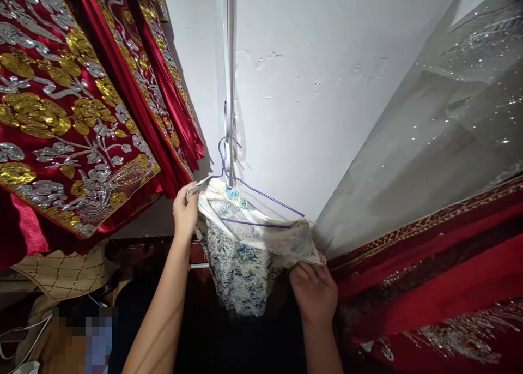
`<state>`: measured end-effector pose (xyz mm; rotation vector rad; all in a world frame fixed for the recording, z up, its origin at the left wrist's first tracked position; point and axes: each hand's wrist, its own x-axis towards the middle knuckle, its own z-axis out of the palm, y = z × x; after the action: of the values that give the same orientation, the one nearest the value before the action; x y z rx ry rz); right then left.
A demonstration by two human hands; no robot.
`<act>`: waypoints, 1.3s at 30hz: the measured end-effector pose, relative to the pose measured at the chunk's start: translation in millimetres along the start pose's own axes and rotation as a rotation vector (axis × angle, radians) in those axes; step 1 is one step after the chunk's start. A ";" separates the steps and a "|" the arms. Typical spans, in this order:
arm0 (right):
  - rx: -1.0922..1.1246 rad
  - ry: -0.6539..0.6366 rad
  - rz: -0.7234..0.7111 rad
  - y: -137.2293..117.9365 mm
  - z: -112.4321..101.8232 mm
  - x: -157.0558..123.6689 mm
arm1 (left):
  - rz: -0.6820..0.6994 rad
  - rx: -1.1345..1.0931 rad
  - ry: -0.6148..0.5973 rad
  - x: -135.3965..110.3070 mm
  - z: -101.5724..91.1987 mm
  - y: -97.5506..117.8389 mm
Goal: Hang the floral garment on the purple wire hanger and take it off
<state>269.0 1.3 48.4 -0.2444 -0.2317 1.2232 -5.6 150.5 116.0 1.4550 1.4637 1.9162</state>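
Observation:
A pale garment [241, 265] with a grey-blue pattern hangs in front of me on a thin purple hanger [265, 193]. The hanger's hook is up against a white upright pole [229, 52] by the wall. My left hand [186, 209] pinches the garment's edge at the hanger's left shoulder. At the lower right, my right hand [314, 284] is closed on the other shoulder edge and pulls it outward. The hanger's right arm lies partly bare above the cloth, its tip near the garment's right shoulder.
Red garments with gold and silver embroidery [81, 112] hang at the left. On the right are a sheer, sparkly white dress [412, 145] and red beaded cloth [445, 276]. A beige bag with a grid pattern [67, 273] sits low at the left. Behind stands a scuffed white wall [306, 123].

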 end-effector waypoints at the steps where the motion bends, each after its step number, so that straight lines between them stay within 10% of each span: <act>1: 0.007 0.006 0.013 3.8 3.4 1.1 | -0.017 -0.022 0.009 1.5 -6.0 -4.7; 7: 0.044 0.009 0.078 19.5 10.4 0.5 | -0.120 -0.127 0.108 -2.8 -35.8 -20.0; 11: 0.045 0.050 0.135 28.0 4.9 0.4 | -0.437 -0.336 0.270 -13.5 -48.3 -33.6; 19: -0.202 0.015 0.429 72.4 8.0 -9.9 | -0.884 -0.640 0.316 -89.8 -79.7 -75.6; 25: -0.657 -0.001 0.347 73.8 18.3 -13.5 | -0.898 -0.777 -0.198 -117.2 -70.9 -44.1; 32: -0.759 0.011 0.538 63.3 8.2 -16.1 | -0.303 -0.148 -1.049 -143.1 -40.6 61.3; 39: -0.714 0.081 0.452 40.1 4.0 -13.5 | -0.294 -0.173 -1.443 -155.2 -62.2 116.2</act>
<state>227.5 1.7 39.3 -1.0063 -0.5618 1.5363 43.3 -45.9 137.6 1.7150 0.6697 0.4165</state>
